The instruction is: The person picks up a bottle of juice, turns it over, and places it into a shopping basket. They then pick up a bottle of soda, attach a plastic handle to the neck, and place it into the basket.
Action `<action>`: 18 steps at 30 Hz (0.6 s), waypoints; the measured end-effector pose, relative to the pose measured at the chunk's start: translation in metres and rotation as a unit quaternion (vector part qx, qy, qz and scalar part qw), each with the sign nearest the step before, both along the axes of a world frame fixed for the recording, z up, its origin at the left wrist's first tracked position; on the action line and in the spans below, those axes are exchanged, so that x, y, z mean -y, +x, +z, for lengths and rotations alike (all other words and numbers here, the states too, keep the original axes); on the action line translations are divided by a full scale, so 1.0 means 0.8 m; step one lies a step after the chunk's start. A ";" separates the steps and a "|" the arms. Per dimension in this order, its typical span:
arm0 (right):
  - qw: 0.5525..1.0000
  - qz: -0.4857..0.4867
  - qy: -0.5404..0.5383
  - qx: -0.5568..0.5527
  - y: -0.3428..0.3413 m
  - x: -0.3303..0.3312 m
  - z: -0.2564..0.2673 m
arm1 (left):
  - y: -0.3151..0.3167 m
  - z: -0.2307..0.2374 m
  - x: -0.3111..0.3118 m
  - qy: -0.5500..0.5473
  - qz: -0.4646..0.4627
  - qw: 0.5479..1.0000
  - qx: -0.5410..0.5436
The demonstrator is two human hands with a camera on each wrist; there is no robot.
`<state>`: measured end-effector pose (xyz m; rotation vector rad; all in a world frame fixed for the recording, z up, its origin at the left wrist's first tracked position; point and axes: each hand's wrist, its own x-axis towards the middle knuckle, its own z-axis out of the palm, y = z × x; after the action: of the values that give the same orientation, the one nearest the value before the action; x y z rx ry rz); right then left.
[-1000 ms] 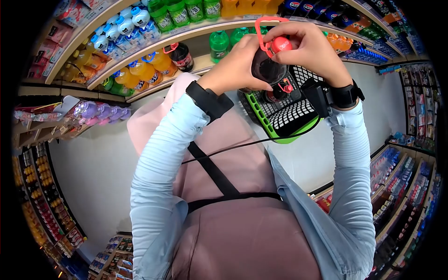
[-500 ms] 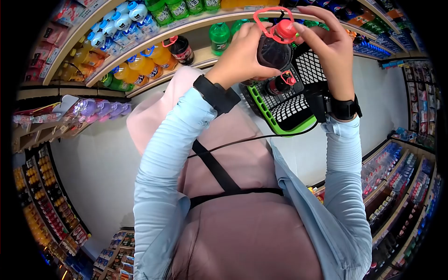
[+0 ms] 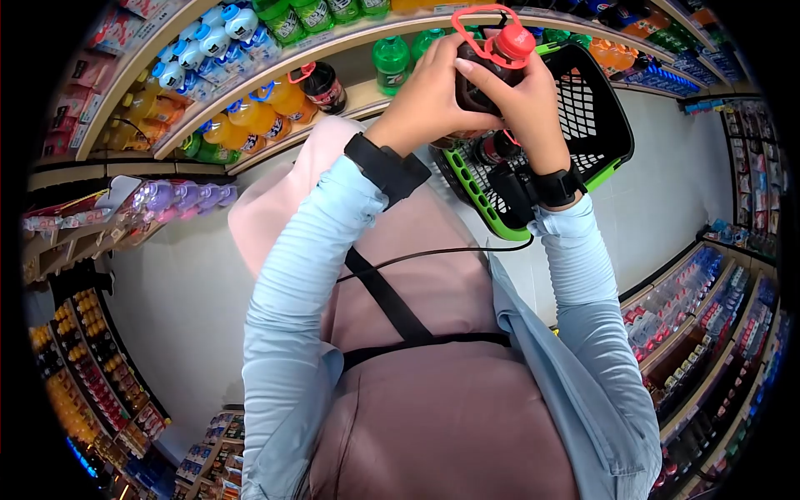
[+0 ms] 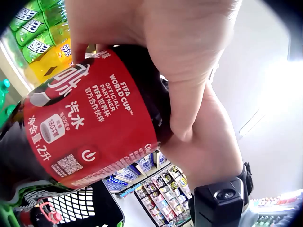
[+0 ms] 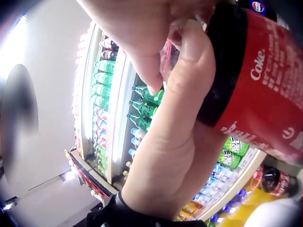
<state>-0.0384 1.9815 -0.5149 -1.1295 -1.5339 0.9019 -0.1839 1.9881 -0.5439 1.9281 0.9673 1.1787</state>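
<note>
A large dark cola bottle [image 3: 477,87] with a red cap [image 3: 514,42] and a red loop handle is held tilted above the basket. Its red label [image 4: 90,118] fills much of the left wrist view. My left hand [image 3: 432,98] grips the bottle's side. My right hand [image 3: 531,104] holds it from the other side just below the cap, thumb across its front. In the right wrist view the two hands nearly meet around the bottle [image 5: 265,71]. A smaller-looking cola bottle [image 3: 493,148] lies in the black and green basket [image 3: 621,158], partly hidden by my hands.
Drink shelves curve across the front, with a cola bottle [image 3: 323,88], orange bottles [image 3: 287,102] and a green bottle [image 3: 392,65] on the lower one. A black cable [image 3: 417,252] runs over my clothes to my right wrist. More shelves [image 3: 692,333] stand at the right.
My right hand, raised by the cap with its fingers spread half a second ago, has come down and left onto the bottle. More of the basket shows at the right.
</note>
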 end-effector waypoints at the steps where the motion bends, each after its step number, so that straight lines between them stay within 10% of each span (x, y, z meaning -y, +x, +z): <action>1: 1.000 -0.016 -0.005 -0.004 -0.002 -0.003 0.000 | -0.004 -0.001 0.002 -0.013 -0.005 1.000 -0.007; 18: 0.994 0.085 -0.006 -0.075 0.034 0.000 0.012 | -0.049 -0.046 0.012 -0.161 -0.066 0.983 -0.049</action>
<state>-0.0109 1.9818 -0.5053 -0.9269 -1.5180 1.0871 -0.2230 1.9785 -0.5805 1.7701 0.9979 0.8028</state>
